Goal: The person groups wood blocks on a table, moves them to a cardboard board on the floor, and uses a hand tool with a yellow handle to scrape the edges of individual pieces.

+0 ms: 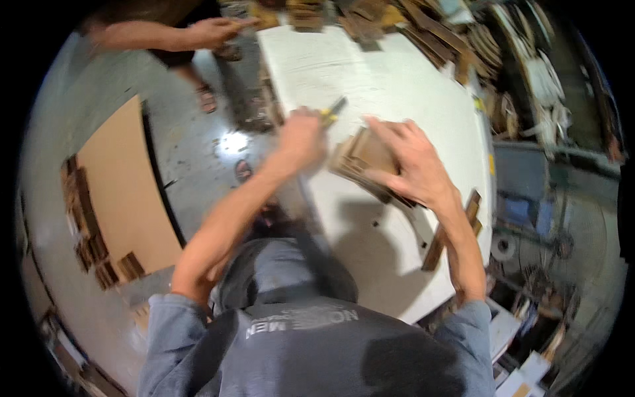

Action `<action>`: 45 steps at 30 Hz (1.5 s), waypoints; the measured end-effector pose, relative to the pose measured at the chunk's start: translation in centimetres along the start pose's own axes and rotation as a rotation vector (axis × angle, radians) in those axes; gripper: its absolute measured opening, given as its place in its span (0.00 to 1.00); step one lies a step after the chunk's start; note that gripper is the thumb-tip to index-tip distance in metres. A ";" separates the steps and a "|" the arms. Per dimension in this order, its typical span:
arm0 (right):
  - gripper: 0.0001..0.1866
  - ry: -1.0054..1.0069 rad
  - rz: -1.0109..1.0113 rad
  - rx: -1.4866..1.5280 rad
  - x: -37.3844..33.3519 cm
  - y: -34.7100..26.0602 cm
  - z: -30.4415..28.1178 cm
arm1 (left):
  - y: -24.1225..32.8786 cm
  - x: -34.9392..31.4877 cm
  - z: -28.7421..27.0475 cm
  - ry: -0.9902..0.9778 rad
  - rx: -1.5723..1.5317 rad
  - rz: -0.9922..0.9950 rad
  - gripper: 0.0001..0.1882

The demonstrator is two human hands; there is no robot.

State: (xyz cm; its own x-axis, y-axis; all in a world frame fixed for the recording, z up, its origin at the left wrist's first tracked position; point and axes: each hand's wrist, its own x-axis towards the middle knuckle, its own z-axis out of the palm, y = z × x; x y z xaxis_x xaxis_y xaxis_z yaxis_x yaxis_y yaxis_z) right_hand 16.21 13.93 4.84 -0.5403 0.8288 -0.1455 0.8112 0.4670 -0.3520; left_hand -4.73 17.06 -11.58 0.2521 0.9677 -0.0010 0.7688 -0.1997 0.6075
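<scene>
My left hand (303, 142) is closed around a yellow and dark utility knife (331, 114), which points up and away over the white table. The hand is smeared by motion. To its right, my right hand (415, 162) grips a stack of flat brown pieces (378, 153), its thumb on the near side and its fingers over the far side. Whether the pieces are cardboard or thin wood I cannot tell. The stack is tilted at or just above the table top; its right end is hidden by my hand.
The white table (344, 73) bears dark brown strips (442, 238) by my right forearm and piled brown pieces (436, 33) along its far edge. Another person's arm (159, 36) reaches in at the far left. A tan board (126, 185) with brown stacks lies left. Shelving (522, 159) stands right.
</scene>
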 end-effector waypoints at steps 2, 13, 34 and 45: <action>0.51 -0.005 0.011 0.202 0.6 0.7 0.0 | -0.4 -0.9 -0.4 0.100 0.098 0.063 0.12; 0.54 -0.644 0.349 0.977 -1.5 8.9 1.5 | 13.2 -16.2 -0.7 -0.253 -1.323 -0.492 0.48; 0.43 -0.202 0.651 1.482 -9.7 0.6 8.0 | 14.5 -17.6 4.0 -0.130 -1.113 -0.572 0.76; 0.46 0.048 0.776 1.363 -12.9 -6.7 6.5 | 14.8 -19.1 3.3 -0.136 -1.046 -0.619 0.73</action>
State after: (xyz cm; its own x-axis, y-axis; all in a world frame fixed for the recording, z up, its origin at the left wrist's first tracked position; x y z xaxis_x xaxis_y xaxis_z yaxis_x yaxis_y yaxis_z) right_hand 16.27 -1.90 3.12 -0.0747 0.7464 -0.6613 0.0572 -0.6589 -0.7501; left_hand 3.84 -4.86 -5.20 0.1190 0.8189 -0.5614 -0.0471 0.5694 0.8207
